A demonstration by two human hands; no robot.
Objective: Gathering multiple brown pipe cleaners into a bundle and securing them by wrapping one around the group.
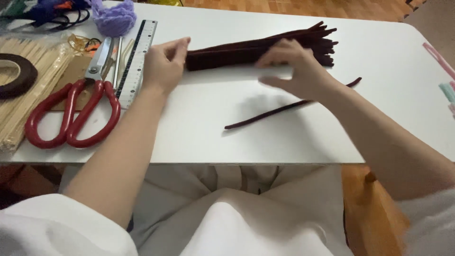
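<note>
Closest to me, past my lap and the near edge of the white table [199,147], one loose dark maroon pipe cleaner [275,112] lies slanted on the bare top, its far end running under my right wrist. Just beyond it my right hand [296,66] sits on the bundle of maroon pipe cleaners [237,52]; my fingers curl down over the stems, though the hand is blurred and I cannot tell whether they actually pinch one or merely rest there. My left hand [163,64] stands loosely cupped against the bundle's left end, touching the tips without gripping anything.

Left of that hand lie the red-handled scissors [76,111], a clear ruler [135,61] beside them, and bamboo sticks [23,80] under a roll of dark tape [16,76]. Farthest back sits lilac yarn [113,18].

My worry, as I judge it: the bundle is unbound, so a careless pull with my right hand could drag several stems along and fan the stack out. My right forearm could also brush the loose piece toward the table's near edge.
</note>
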